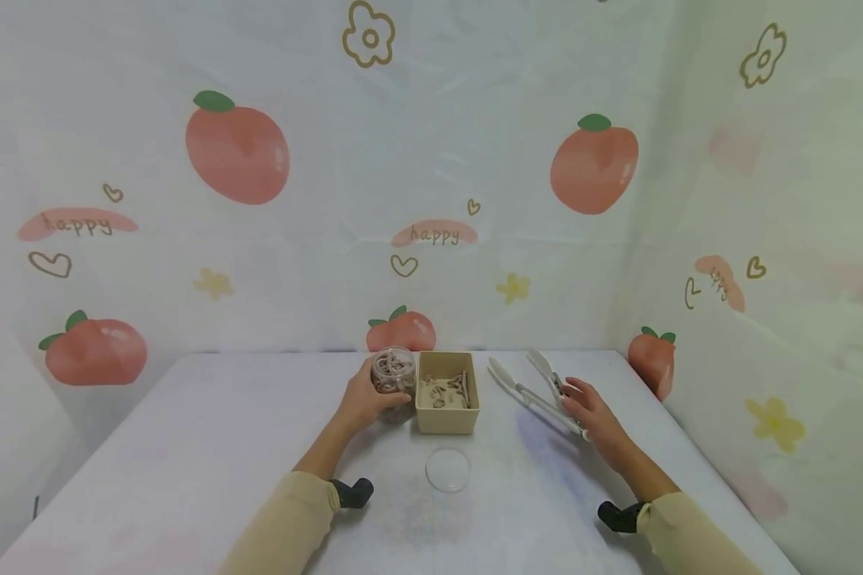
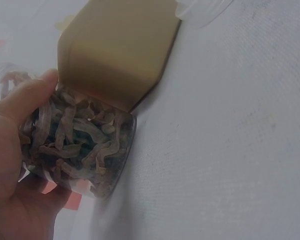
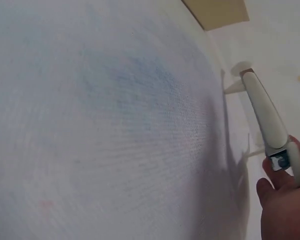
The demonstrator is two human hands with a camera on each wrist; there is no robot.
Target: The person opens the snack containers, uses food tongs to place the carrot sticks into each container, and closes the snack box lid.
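Observation:
In the head view, my left hand (image 1: 363,398) grips a clear jar (image 1: 395,413) packed with brownish, twisted dried strips (image 1: 392,366). The left wrist view shows thumb and fingers around its side, with strips (image 2: 85,135) pressed against the wall. Right beside the jar stands a beige rectangular box (image 1: 446,423), holding some similar pieces (image 1: 439,397) on its floor. My right hand (image 1: 597,419) holds a pair of white tongs (image 1: 546,406) near the handle end, their arms spread apart and pointing away. In the right wrist view, one tong arm (image 3: 267,112) crosses in front of the fingers.
A round clear lid (image 1: 447,469) lies flat on the white-covered table (image 1: 187,447), in front of the box. A white cloth backdrop (image 1: 316,263) printed with fruit rises behind the table, and another side (image 1: 798,335) closes in on the right.

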